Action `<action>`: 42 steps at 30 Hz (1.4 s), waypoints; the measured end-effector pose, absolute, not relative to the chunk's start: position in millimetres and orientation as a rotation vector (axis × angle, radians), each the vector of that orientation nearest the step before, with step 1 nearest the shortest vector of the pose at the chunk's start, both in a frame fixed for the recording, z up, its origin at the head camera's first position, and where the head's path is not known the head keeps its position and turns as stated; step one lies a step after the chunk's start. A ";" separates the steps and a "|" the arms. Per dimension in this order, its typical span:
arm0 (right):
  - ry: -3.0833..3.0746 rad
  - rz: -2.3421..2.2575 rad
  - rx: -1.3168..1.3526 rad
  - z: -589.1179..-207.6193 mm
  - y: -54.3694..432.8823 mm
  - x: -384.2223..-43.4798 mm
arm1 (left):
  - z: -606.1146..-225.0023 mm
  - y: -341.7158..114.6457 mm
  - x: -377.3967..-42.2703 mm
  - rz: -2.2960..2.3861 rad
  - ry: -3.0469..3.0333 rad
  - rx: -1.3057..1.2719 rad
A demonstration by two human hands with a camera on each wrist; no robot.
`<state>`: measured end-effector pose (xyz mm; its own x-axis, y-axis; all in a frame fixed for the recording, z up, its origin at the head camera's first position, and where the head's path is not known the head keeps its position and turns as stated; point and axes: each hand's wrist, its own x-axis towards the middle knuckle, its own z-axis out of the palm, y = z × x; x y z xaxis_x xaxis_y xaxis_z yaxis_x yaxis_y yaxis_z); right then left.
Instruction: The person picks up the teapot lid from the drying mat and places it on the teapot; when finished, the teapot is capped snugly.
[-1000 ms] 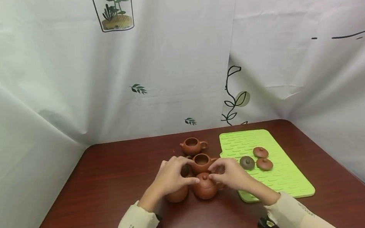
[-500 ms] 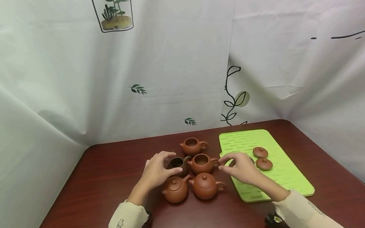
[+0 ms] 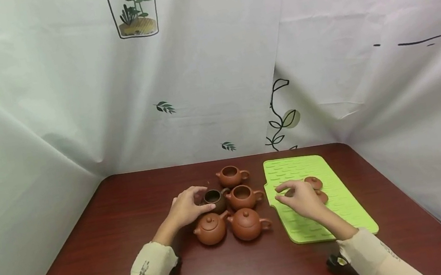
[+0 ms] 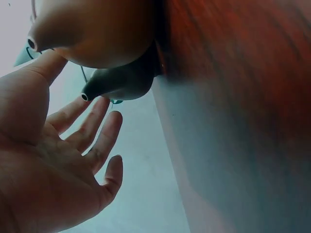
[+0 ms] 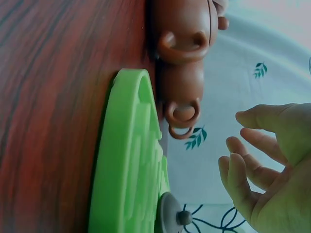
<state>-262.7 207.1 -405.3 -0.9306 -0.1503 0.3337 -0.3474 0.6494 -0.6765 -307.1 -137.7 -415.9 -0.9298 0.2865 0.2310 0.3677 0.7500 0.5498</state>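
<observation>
My left hand (image 3: 185, 206) is beside a dark teapot (image 3: 213, 198) without a lid, thumb and forefinger spread around its near side. In the left wrist view its fingers (image 4: 104, 141) are loose, close to the dark pot's spout. Over the green mat hovers my right hand (image 3: 303, 198), thumb and fingers apart with nothing between them. A dark grey lid (image 5: 170, 213) lies on the mat below it, mostly hidden by the hand in the head view. Two lidded brown teapots, one on the left (image 3: 210, 229) and one on the right (image 3: 246, 224), stand in front.
Two brown teapots without lids, a middle one (image 3: 242, 197) and a back one (image 3: 230, 176), stand behind the front pair. On the green mat (image 3: 342, 219) lie two brown lids (image 3: 314, 182), partly behind my right hand. A fabric wall (image 3: 202, 126) backs the dark red table (image 3: 128, 206).
Both hands have left the front right teapot, its lid seated. My left hand has moved left to the dark teapot; my right hand has moved right, over the green mat.
</observation>
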 end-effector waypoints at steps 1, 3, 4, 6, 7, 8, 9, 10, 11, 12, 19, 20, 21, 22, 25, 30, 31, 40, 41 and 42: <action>-2.622 1.139 0.396 -405.8 208.7 -263.0 | -416.2 -138.1 -307.3 -0.930 -2.816 -0.523; -2.620 1.113 0.387 -407.6 212.1 -263.6 | -416.9 -138.8 -307.7 -0.937 -2.819 -0.509; -2.618 1.098 0.384 -408.6 214.0 -263.9 | -417.1 -139.1 -307.8 -0.942 -2.822 -0.505; -2.619 1.087 0.377 -410.8 218.5 -264.1 | -417.4 -139.5 -308.0 -0.951 -2.828 -0.507; -2.621 1.085 0.366 -411.9 220.8 -264.2 | -417.5 -139.6 -308.0 -0.957 -2.831 -0.507; -2.623 1.082 0.366 -412.9 223.2 -264.3 | -417.7 -139.7 -308.0 -0.960 -2.835 -0.507; -2.626 1.083 0.359 -413.8 225.6 -264.6 | -417.7 -139.7 -307.9 -0.962 -2.839 -0.506; -2.630 1.084 0.361 -414.6 227.9 -264.8 | -417.9 -139.9 -308.1 -0.959 -2.842 -0.503; -2.630 1.089 0.359 -415.2 230.2 -265.0 | -418.0 -139.8 -308.2 -0.955 -2.846 -0.498; -2.629 1.090 0.364 -415.6 232.6 -265.1 | -418.2 -139.9 -308.2 -0.943 -2.852 -0.493; -2.632 1.098 0.377 -418.9 245.4 -266.8 | -417.1 -139.3 -308.6 -0.852 -2.890 -0.481; -2.636 1.097 0.370 -419.3 246.6 -267.0 | -416.8 -139.2 -308.6 -0.848 -2.894 -0.478; -2.640 1.095 0.355 -419.6 247.3 -267.3 | -416.5 -139.1 -308.7 -0.848 -2.897 -0.474; -2.640 1.085 0.348 -420.0 248.1 -267.4 | -416.6 -139.2 -308.8 -0.848 -2.902 -0.470; -2.642 1.055 0.340 -421.3 250.2 -268.1 | -416.4 -139.4 -309.0 -0.855 -2.917 -0.457; -2.660 1.037 0.335 -422.1 252.9 -268.7 | -416.2 -139.0 -309.9 -0.848 -2.937 -0.441; -2.666 1.033 0.334 -422.4 253.6 -269.2 | -416.1 -138.8 -310.0 -0.850 -2.939 -0.438; -2.710 0.995 0.312 -423.5 259.0 -273.7 | -415.6 -136.5 -309.3 -0.877 -2.930 -0.416; -2.713 0.991 0.312 -423.5 259.1 -274.4 | -415.6 -136.3 -309.2 -0.877 -2.930 -0.414; -2.716 0.981 0.314 -423.5 259.3 -274.8 | -415.4 -136.3 -309.2 -0.876 -2.928 -0.419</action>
<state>-274.8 259.3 -423.5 -0.9490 -0.1203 0.2915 -0.2788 0.7521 -0.5972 -309.2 -136.3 -415.4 -0.9615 0.2411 0.1315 0.2737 0.8021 0.5307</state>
